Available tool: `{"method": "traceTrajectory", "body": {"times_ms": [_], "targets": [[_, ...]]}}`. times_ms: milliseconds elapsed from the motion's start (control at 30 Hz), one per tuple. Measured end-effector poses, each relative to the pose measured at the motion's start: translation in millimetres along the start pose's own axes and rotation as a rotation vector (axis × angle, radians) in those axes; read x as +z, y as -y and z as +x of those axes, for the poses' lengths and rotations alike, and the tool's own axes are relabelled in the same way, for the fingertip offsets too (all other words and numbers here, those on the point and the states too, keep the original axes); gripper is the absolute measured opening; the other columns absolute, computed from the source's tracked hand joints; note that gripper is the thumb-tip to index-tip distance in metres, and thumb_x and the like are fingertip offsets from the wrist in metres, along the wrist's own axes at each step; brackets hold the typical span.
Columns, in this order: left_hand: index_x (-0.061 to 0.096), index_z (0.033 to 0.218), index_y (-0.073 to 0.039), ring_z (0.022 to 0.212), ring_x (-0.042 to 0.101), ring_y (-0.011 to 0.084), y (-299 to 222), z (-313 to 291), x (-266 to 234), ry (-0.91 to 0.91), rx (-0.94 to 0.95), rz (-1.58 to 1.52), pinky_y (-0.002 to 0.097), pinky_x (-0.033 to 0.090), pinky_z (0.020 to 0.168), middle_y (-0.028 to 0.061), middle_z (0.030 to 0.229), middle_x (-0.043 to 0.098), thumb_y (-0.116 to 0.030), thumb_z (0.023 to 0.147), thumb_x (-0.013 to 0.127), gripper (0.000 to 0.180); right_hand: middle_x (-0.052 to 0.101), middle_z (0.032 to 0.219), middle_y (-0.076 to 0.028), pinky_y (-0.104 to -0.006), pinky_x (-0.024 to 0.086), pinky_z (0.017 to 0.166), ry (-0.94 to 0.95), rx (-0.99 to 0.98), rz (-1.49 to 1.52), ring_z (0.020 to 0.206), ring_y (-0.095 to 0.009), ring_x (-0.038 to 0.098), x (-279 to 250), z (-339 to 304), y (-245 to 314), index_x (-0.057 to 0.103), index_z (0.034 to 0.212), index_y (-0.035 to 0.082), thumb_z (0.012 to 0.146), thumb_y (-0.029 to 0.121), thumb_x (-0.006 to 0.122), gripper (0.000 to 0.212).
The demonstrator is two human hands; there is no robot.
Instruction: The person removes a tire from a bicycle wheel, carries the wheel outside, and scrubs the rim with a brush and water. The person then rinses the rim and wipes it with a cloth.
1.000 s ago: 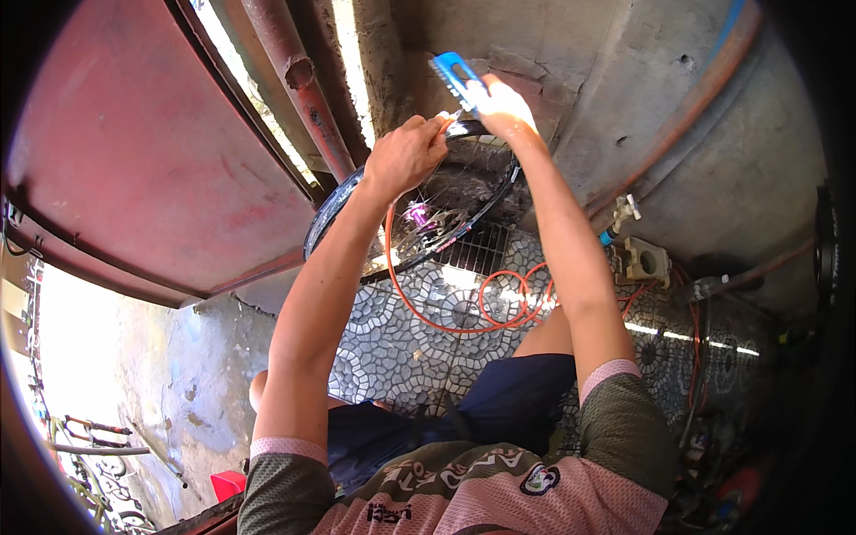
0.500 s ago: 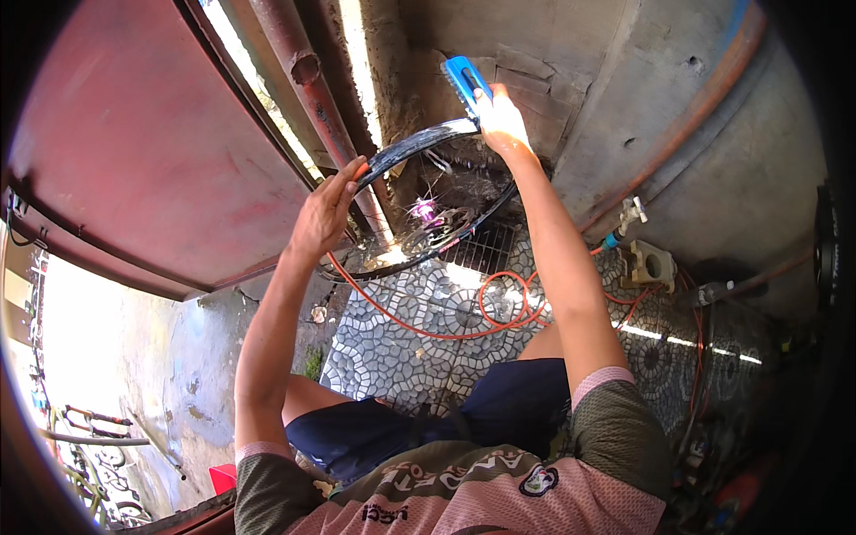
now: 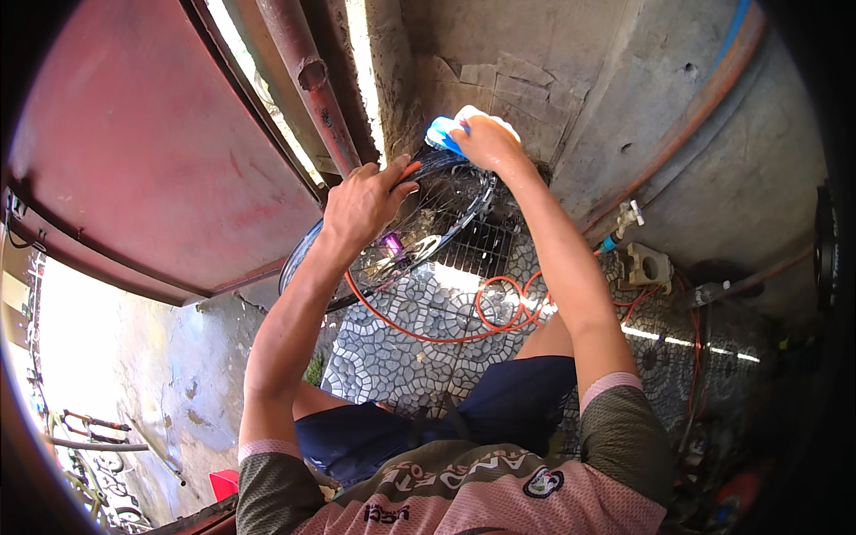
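- I have the wheel [image 3: 426,250] ahead of the person's knees, with the tiled floor [image 3: 388,366] and the drain grate [image 3: 482,248] showing around and through it.
- It leans rather than lying flat, so I see an oval; its long axis slants from near left to far right, up toward the right hand [image 3: 490,143].
- That right hand is clenched on a blue brush [image 3: 441,136], held at the far end of the oval. The brush looks to meet the rim there; its bristles are too hidden for me to swear to contact.
- The left hand [image 3: 364,201] grasps the end of an orange hose [image 3: 419,337], the tip poking out past the fingers, pointing up and right toward the brush. I can't tell whether that hand also bears on the tyre.
- The purple hub [image 3: 392,243] sits closer to the person than either of the hands, and nearer the left one.
- So I read the far rim as the right hand's side, with the left just beside it across a short stretch of arc.
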State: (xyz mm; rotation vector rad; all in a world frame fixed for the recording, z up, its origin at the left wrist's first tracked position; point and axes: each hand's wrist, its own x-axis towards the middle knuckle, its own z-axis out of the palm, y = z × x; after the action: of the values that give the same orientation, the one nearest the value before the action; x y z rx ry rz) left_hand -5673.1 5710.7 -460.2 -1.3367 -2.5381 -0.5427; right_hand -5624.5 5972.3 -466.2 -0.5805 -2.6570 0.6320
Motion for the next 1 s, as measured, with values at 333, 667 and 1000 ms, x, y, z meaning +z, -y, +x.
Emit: {"method": "traceTrajectory", "body": {"times_ms": [333,667,1000], "targets": [[0.067,0.146,-0.02,0.088,0.072,0.0379,14.9,5.1,-9.2,0.031,-0.062,-0.107,0.0491,0.057,0.077,0.0144,0.092,0.07,-0.043,0.102,0.07,0.049,0.076,0.11,-0.025,-0.0498,0.056,0.095,0.0,0.017,0.11,0.107,-0.045,0.071,29.4,20.0,-13.3,0.074,0.114,0.012,0.098,0.066,0.061,0.058],[0.069,0.143,-0.025,0.086,0.073,0.0377,30.9,15.4,-9.6,0.025,-0.032,-0.112,0.0496,0.056,0.073,0.0143,0.09,0.071,-0.046,0.101,0.071,0.047,0.077,0.101,-0.02,-0.0482,0.057,0.088,0.129,0.149,0.074,0.098,-0.039,0.073,24.1,17.4,-49.3,0.077,0.106,0.016,0.098,0.063,0.061,0.05],[0.071,0.14,-0.022,0.09,0.074,0.0394,22.3,29.8,5.5,0.03,-0.075,-0.104,0.052,0.058,0.077,0.0164,0.094,0.074,-0.047,0.1,0.07,0.047,0.076,0.119,-0.02,-0.0497,0.056,0.098,0.15,0.34,-0.014,0.114,-0.042,0.071,9.3,11.3,-22.9,0.076,0.116,0.013,0.1,0.058,0.054,0.053]]}}
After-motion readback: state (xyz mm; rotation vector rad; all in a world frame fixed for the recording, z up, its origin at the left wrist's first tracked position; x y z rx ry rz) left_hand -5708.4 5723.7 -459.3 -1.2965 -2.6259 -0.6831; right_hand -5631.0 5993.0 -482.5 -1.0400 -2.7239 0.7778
